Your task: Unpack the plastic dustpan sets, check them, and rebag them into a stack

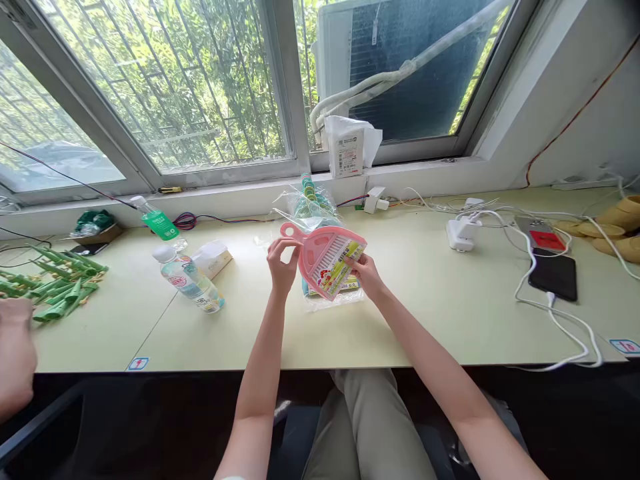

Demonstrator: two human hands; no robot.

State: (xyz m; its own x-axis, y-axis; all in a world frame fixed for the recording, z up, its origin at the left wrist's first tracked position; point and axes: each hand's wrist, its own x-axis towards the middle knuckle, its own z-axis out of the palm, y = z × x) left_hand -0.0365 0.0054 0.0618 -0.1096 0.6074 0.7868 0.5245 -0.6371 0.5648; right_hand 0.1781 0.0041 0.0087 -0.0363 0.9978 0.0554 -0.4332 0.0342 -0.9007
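Note:
A pink toy-sized dustpan with a ring-shaped handle and a white and yellow-green printed label is held up over the table. My left hand pinches it beside the handle, thumb and fingers closed. At its other side my right hand grips the edge where the label is, fingers closed. Beneath and behind it lies clear plastic wrapping with similar labelled items, partly hidden by the dustpan. Farther back is a stack of wrapped green-blue things.
Two bottles, one clear and one green-labelled, stand tilted in view at left, near a tissue pack. Green stalks and another person's hand are far left. Chargers, white cables and a phone lie right.

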